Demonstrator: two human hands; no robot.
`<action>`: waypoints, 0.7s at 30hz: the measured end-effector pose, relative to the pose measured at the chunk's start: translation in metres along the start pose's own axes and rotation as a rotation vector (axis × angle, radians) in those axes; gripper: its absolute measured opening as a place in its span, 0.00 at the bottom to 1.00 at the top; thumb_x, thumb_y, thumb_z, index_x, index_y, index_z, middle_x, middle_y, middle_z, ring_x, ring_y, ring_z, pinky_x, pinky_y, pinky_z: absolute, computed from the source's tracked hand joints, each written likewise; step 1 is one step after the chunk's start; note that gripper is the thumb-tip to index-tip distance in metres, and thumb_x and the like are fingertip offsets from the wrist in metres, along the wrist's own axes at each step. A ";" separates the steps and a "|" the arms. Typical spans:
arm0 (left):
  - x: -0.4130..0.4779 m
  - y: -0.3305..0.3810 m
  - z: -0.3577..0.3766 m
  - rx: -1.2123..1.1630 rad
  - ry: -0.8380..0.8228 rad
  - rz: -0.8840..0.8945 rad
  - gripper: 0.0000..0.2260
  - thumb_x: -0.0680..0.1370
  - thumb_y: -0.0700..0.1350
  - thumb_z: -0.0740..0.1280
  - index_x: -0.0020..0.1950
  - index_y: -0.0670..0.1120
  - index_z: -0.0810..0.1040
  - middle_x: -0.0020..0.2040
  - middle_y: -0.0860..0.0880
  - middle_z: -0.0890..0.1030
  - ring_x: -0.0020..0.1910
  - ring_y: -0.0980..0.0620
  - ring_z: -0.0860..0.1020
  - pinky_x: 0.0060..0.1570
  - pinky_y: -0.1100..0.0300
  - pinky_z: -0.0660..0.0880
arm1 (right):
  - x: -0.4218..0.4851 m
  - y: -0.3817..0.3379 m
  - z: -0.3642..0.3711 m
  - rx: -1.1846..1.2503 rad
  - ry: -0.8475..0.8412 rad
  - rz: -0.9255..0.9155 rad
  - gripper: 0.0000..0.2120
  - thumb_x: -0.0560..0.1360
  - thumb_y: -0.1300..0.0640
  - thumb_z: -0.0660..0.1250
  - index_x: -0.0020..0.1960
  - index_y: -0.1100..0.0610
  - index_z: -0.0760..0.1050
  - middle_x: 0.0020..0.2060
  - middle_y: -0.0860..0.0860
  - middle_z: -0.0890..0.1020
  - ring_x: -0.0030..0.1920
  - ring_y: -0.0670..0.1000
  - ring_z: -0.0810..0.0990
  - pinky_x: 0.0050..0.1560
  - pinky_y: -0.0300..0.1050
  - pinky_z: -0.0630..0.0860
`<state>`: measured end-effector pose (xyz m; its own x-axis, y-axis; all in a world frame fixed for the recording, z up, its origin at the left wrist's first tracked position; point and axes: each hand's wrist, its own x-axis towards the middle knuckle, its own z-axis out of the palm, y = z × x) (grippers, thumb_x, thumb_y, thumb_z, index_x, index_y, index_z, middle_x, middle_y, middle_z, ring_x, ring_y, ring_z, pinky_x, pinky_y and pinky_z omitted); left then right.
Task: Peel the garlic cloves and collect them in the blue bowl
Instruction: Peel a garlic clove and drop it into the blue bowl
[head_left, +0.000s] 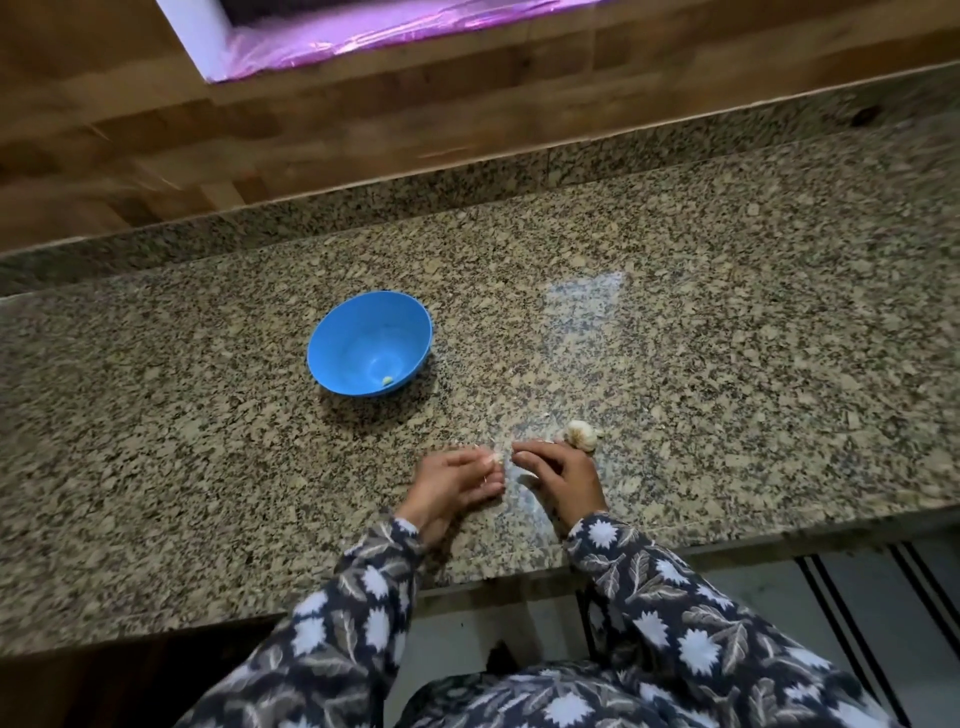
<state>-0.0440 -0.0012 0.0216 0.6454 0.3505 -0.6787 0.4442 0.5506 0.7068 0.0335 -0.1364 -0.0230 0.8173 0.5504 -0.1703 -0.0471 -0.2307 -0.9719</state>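
Note:
A blue bowl (370, 343) stands on the speckled granite counter (675, 338), with one small peeled clove (387, 381) at its bottom. Nearer to me, my left hand (451, 486) pinches a small garlic clove (496, 457) at its fingertips. My right hand (558, 480) is close beside it, fingers curled, its fingertips almost touching the clove. A garlic bulb (582, 434) lies on the counter just beyond my right hand. A few thin bits of skin lie by my left fingertips.
A wooden wall (363, 119) rises behind the counter's raised granite strip, with a white frame and purple sheet (363, 31) at the top. The counter's front edge runs below my wrists; tiled floor (831, 613) shows at the lower right.

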 end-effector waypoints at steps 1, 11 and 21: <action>-0.003 -0.006 0.002 -0.075 -0.013 -0.009 0.09 0.74 0.33 0.66 0.54 0.34 0.78 0.46 0.38 0.83 0.43 0.46 0.83 0.41 0.58 0.81 | 0.001 -0.001 0.001 0.057 0.003 0.039 0.10 0.73 0.59 0.69 0.43 0.45 0.82 0.45 0.49 0.84 0.49 0.53 0.81 0.55 0.59 0.76; 0.001 -0.025 0.019 0.139 0.079 0.310 0.05 0.74 0.38 0.70 0.48 0.41 0.82 0.43 0.43 0.84 0.42 0.48 0.83 0.43 0.59 0.80 | 0.006 -0.010 0.000 0.130 0.028 0.142 0.09 0.67 0.66 0.73 0.38 0.52 0.81 0.40 0.56 0.84 0.45 0.57 0.83 0.52 0.58 0.78; 0.001 -0.021 0.011 0.089 0.103 0.271 0.03 0.75 0.38 0.68 0.46 0.39 0.81 0.43 0.42 0.83 0.37 0.51 0.81 0.38 0.61 0.80 | 0.001 -0.013 -0.001 0.018 0.004 0.050 0.09 0.68 0.67 0.71 0.42 0.53 0.80 0.40 0.49 0.82 0.46 0.51 0.82 0.52 0.43 0.78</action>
<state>-0.0461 -0.0208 0.0082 0.6840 0.5529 -0.4759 0.3199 0.3590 0.8768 0.0360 -0.1336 -0.0106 0.8162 0.5352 -0.2179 -0.0983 -0.2429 -0.9650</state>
